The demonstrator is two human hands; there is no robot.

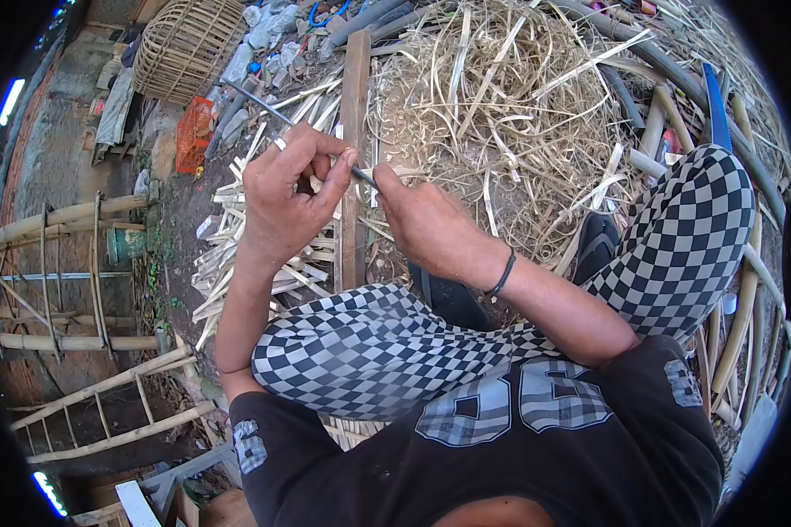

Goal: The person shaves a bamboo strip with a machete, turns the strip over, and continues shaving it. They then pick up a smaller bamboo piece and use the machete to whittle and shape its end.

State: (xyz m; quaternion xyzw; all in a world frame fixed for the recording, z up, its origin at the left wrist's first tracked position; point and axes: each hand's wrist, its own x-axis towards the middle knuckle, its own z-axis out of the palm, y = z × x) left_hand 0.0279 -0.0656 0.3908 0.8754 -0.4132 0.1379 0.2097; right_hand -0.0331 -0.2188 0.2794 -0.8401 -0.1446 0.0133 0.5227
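A thin, dark, straight rod (257,99) runs slantwise through both my hands, its far end pointing up and left. My left hand (292,189), with a ring on one finger, is closed around it, thumb and forefinger pinched near the middle. My right hand (435,224), a dark band at its wrist, is closed on the lower right end, which its fingers hide. What kind of tool the rod is, I cannot make out. Under the hands a narrow wooden plank (354,88) lies lengthwise, and beside it pale split sticks (224,285) form a heap.
Curly wood shavings (492,97) pile up ahead. A long blue blade-like piece (717,110) stands near my right knee, among poles (747,290). To the left are a woven basket (185,53), an orange crate (193,136) and bamboo ladder-like frames (114,404).
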